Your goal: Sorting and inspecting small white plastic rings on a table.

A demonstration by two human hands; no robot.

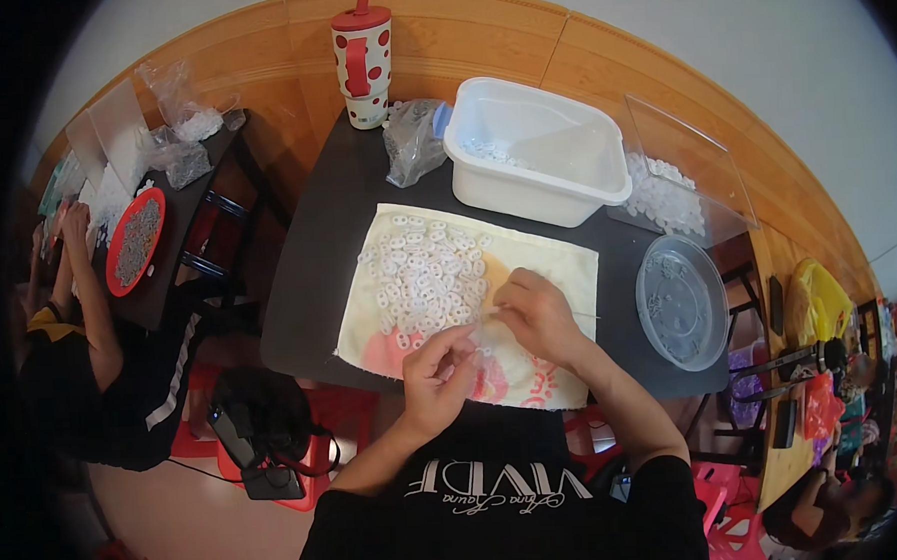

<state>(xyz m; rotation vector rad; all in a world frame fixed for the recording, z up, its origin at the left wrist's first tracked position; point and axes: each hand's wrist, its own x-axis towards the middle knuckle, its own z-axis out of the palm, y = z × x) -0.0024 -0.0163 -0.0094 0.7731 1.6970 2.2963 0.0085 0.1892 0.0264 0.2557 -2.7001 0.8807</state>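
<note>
A cream cloth with pink and orange print [568, 265] lies on the dark table. On its left half is a loose pile of small white oblong plastic pieces with two holes [429, 281]. At the pile's near right edge, my left hand [439, 378] has its fingertips closed in a pinch. Just beyond it and to the right, my right hand [536, 314] also pinches, thumb and forefinger together. A small pale piece shows between the two hands, too blurred to name. What each set of fingertips grips is hidden.
A white tub [555, 190] with small pieces inside stands behind the cloth. At right are a round clear dish [682, 305] with small metal bits and a clear bin [690, 189]. A red-dotted tumbler [364, 68] and grey bag [412, 141] stand back left. Another person works at left.
</note>
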